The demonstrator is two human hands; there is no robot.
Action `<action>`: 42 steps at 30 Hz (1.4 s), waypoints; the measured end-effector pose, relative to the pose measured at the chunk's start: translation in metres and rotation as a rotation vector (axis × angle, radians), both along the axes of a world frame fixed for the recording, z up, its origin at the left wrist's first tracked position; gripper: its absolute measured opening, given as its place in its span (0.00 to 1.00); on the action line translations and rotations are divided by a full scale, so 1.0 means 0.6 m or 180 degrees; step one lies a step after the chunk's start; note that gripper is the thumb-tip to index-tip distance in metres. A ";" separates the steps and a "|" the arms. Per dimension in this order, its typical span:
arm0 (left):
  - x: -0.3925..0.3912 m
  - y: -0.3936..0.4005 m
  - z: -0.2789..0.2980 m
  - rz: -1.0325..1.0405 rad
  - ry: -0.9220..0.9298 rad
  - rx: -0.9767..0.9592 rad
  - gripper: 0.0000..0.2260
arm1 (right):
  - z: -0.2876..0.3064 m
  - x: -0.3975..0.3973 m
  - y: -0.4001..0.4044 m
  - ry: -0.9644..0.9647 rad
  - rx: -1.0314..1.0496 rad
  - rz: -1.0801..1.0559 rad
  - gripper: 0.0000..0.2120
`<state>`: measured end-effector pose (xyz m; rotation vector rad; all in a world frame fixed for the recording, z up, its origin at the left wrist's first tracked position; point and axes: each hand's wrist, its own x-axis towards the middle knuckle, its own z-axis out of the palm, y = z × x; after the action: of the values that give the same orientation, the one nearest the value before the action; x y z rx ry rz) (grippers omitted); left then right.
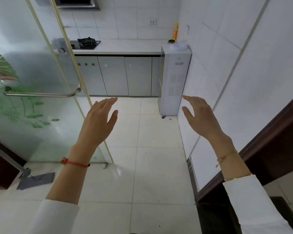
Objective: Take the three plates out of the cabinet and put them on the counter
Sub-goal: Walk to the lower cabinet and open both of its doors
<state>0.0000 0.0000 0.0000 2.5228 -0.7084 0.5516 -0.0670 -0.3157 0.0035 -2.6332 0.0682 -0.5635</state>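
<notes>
White counter (125, 46) and grey cabinet (125, 76) doors, any labels illegible, lie well ahead of your left hand (98, 122) and right hand (201, 119), both spread wide, holding nothing.

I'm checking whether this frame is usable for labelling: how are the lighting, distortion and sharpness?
Head view: bright, even daylight; wide-angle bend curves the glass door frame and wall lines; soft glare on the floor tiles; left hand and right hand reasonably sharp; far counter slightly soft.
</notes>
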 end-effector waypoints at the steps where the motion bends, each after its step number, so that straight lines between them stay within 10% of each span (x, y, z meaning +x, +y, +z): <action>1: 0.000 -0.002 -0.003 -0.0003 -0.0006 -0.0030 0.18 | -0.003 0.001 -0.003 -0.0041 0.0027 -0.0006 0.20; 18: 0.109 -0.036 -0.076 0.0310 0.0335 -0.0124 0.18 | -0.073 0.149 -0.025 0.0207 0.0098 0.0136 0.20; 42: 0.764 -0.104 -0.070 0.0496 0.0367 -0.0177 0.17 | -0.074 0.822 -0.063 0.0373 0.0264 0.0324 0.19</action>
<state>0.4582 -0.0626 -0.0419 2.5480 -0.4513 0.4665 0.4263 -0.3535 -0.0411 -2.5699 -0.0065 -0.3642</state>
